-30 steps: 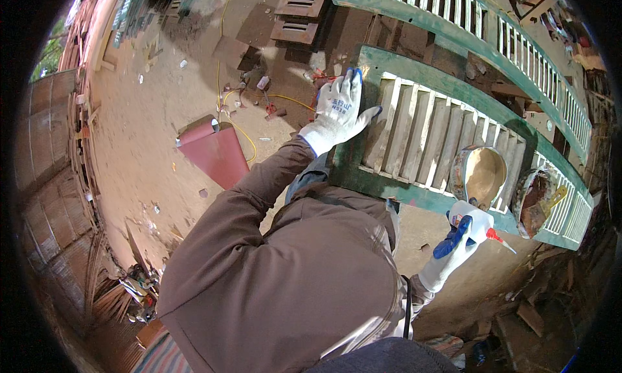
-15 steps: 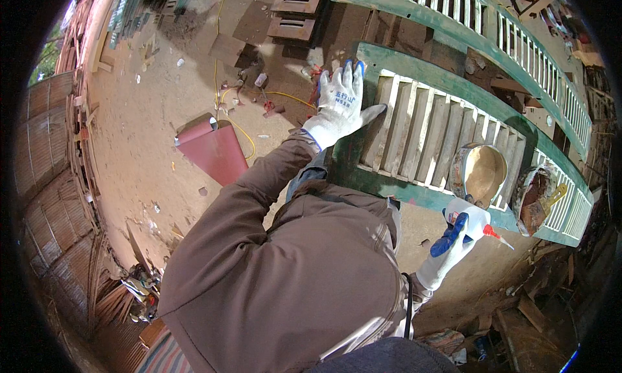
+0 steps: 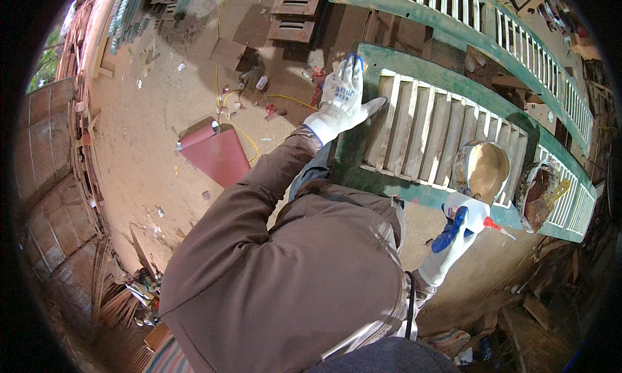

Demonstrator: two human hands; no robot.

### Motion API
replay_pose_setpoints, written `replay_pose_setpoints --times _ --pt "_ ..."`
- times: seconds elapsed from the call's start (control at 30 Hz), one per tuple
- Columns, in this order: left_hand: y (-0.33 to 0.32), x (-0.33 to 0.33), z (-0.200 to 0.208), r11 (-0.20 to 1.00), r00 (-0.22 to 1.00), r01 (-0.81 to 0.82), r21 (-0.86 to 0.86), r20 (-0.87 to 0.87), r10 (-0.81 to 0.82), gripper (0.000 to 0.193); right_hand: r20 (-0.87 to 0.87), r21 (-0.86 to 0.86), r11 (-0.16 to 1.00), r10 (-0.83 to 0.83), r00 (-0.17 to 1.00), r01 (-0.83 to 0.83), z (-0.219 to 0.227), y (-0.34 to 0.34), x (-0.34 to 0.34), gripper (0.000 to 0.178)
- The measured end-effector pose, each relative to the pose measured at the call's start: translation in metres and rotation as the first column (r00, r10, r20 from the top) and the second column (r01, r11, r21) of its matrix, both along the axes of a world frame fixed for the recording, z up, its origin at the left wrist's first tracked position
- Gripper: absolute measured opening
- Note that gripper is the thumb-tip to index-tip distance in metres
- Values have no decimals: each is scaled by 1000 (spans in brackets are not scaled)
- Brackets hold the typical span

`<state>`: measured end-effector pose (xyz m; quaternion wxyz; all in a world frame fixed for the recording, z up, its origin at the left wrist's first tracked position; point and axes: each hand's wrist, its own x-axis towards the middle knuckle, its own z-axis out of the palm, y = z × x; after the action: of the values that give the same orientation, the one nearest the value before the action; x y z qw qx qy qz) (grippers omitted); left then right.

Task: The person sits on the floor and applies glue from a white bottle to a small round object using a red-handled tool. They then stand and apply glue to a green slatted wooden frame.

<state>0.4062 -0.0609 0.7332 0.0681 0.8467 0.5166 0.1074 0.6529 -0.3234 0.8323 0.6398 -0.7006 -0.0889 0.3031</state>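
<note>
A green louvered wooden shutter (image 3: 352,149) with pale worn slats lies in front of me. My gloved left hand (image 3: 340,104) rests at its left end, fingers stretched out flat and thumb spread toward the slats. My gloved right hand (image 3: 448,240) is wrapped round a white squeeze bottle (image 3: 472,211) with a red cap and thin clear nozzle pointing right. The bottle is just over the shutter's near edge. On the slats close by stands a round tin (image 3: 459,172) with a tan inside. To its right is a stained container (image 3: 527,185) with a yellow-handled tool (image 3: 559,190) in it.
Another long green shutter (image 3: 414,16) lies beyond. Brown slatted pieces (image 3: 291,29) are stacked at the far side. A partly rolled dark red sheet (image 3: 220,156) and a yellow cord (image 3: 243,136) lie on the floor at left. Scrap wood (image 3: 538,311) lies at lower right.
The fingers of my left hand have drawn closer together, still at the shutter's end. My right hand and the bottle have barely moved.
</note>
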Motion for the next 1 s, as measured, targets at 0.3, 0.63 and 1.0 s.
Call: replay_pose_setpoints --times 0.3,0.63,1.0 --pt "6 -31 -25 991 880 128 -47 467 -91 94 54 -14 1000 -6 999 7 7 7 -10 61" --pt "21 -7 4 994 989 96 53 -114 -89 95 37 -103 995 -1 999 5 -1 -11 -4 62" --pt "16 10 5 990 981 134 34 -143 -128 89 -14 -32 999 13 1000 -14 14 14 -29 60"
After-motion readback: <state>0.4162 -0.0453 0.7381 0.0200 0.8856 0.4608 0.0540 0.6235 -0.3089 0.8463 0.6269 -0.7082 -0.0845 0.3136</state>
